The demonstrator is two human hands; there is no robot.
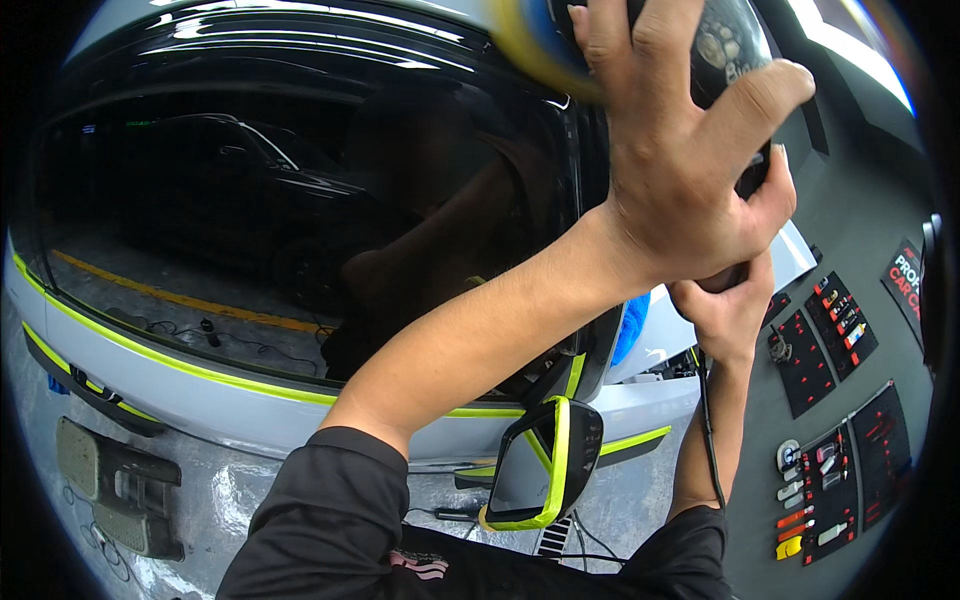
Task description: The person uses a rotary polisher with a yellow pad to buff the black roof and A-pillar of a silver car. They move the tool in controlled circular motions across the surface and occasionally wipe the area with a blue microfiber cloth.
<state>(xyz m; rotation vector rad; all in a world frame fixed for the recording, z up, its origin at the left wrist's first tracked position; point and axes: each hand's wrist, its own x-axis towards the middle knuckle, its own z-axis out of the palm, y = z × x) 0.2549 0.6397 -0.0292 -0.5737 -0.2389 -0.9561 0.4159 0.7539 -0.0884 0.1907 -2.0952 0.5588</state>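
Observation:
A polisher with a black rounded head is in both hands near the top of the view. My left hand is laid over its head, fingers spread around the housing. Lower down, my right hand is wrapped round its handle, mostly hidden behind my left wrist. The blurred yellow and blue pad is over the car's dark glossy upper edge; I cannot tell if it touches. A black cord runs down along my right forearm. Below my left forearm is the car's dark side window, full of reflections.
Yellow-green tape lines the window's lower edge and the side mirror. A blue cloth lies by the windscreen base. A grey step stool stands lower left. Tool mats lie at right. Cables trail on the floor.

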